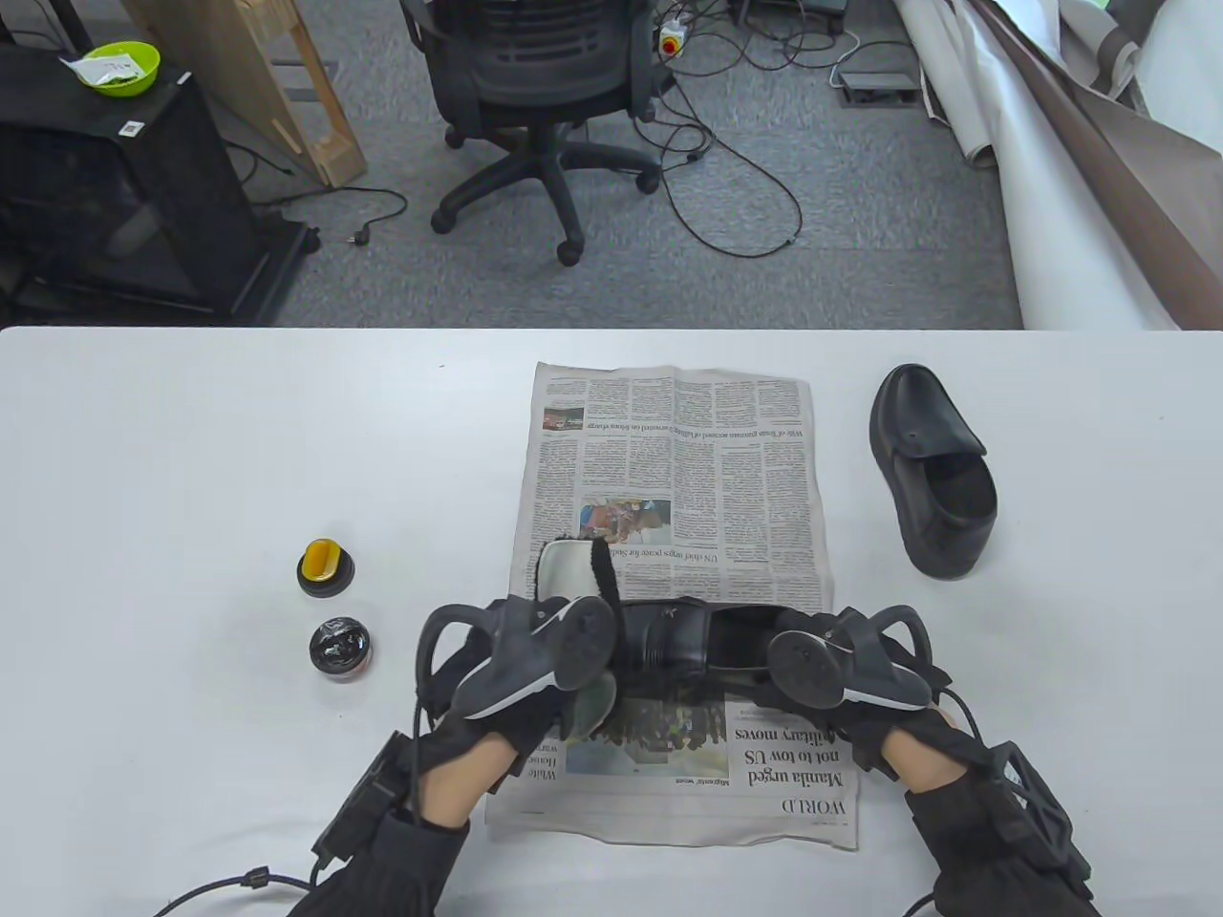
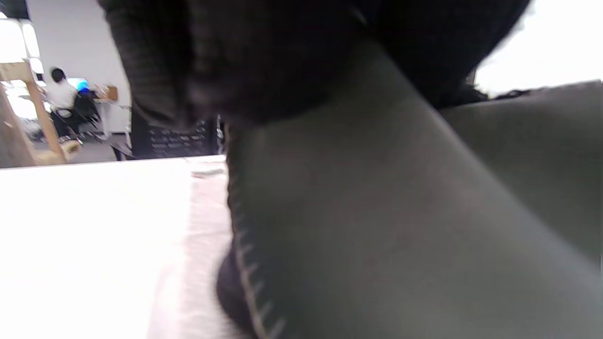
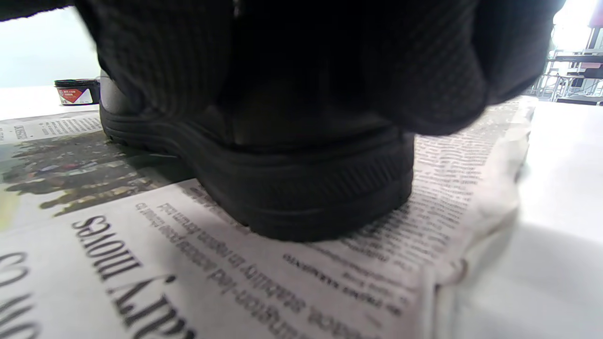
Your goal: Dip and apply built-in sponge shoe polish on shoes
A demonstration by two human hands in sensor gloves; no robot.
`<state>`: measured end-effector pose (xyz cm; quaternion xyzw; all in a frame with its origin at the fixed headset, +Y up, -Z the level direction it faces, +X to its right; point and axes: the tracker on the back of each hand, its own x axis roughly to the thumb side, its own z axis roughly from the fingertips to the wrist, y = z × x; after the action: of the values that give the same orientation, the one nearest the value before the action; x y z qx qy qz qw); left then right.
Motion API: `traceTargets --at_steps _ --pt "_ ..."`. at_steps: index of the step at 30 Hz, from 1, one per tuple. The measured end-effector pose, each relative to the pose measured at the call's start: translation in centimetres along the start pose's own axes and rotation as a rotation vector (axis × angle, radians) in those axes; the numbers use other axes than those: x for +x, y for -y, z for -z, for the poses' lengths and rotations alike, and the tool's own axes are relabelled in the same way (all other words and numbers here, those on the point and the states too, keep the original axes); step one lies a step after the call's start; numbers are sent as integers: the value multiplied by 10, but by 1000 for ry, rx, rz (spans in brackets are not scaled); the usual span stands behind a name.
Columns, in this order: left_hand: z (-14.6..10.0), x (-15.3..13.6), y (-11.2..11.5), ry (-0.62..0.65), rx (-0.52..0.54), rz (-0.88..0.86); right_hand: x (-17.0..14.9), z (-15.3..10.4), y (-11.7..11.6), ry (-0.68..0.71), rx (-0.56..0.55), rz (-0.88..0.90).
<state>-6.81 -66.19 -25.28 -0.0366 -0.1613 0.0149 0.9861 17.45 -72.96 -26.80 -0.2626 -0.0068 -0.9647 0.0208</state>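
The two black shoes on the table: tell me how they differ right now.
The near shoe lies on the newspaper, while the far shoe sits on the bare table, right of the paper. The near shoe lies crosswise, the far one points away from the person. The left hand and the right hand are on the near shoe; nothing touches the far shoe. Both are black slip-ons, upright on their soles.

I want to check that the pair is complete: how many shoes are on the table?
2. One black shoe lies on the bare table, right of the newspaper. The other shoe sits on the newspaper between both hands.
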Motion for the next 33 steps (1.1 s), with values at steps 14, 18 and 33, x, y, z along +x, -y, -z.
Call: traceTargets --at_steps 14,18,33 --pt "13 44 35 117 85 -105 -1 1 0 2 4 11" --pt "15 46 39 96 87 -53 0 1 0 -3 4 8" --pt "16 5 47 -25 -97 114 -1 2 0 3 6 10"
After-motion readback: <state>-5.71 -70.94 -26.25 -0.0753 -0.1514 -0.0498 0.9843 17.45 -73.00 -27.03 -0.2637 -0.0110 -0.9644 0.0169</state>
